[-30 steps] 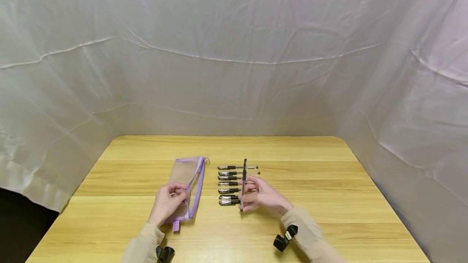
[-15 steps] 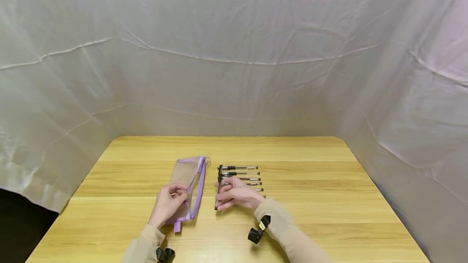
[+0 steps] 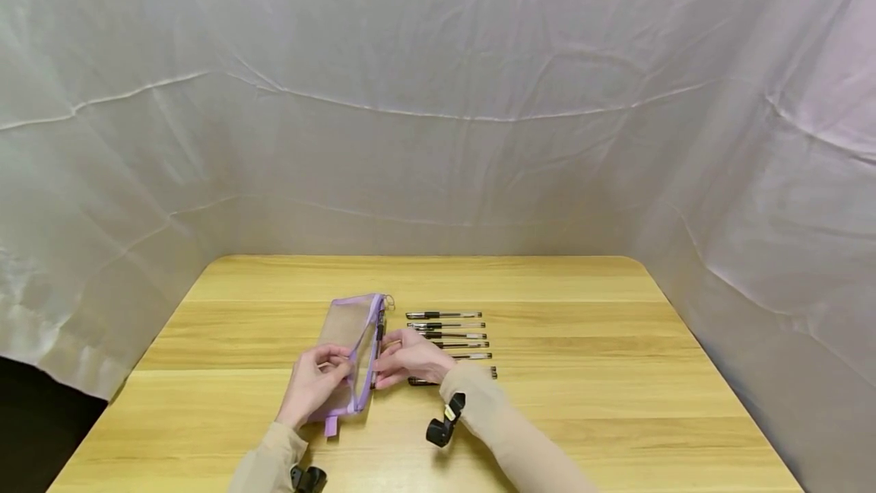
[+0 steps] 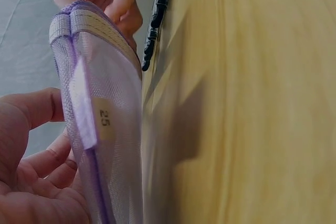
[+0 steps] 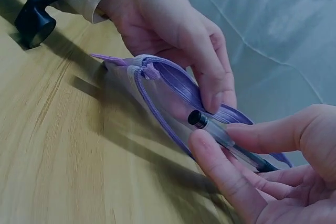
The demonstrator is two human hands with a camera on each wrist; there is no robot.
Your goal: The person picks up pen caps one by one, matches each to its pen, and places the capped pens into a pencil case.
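Observation:
A purple-trimmed mesh zipper pouch (image 3: 341, 326) lies on the left of the table with its zip open. My left hand (image 3: 311, 383) pinches one edge of the opening and lifts it, as the right wrist view also shows. At the mouth of the pouch, my right hand (image 3: 414, 356) holds a black-capped clear pen (image 5: 233, 144) between thumb and fingers. The pen lies lengthwise along the opening; in the right wrist view its black end stands between the two zip edges. Right of the pouch, several similar pens (image 3: 452, 335) lie in a row, the nearer ones partly hidden by my right hand.
The wooden table (image 3: 582, 371) extends to the right and behind the pens. Pale cloth (image 3: 438, 135) hangs around its back and sides. A metal ring (image 3: 389, 301) sits at the pouch's far end and a purple tab (image 3: 331, 425) at its near end.
My right hand has carried the pen leftward from above the row of pens to the pouch's opening. My left hand has stayed in place, still holding the pouch edge.

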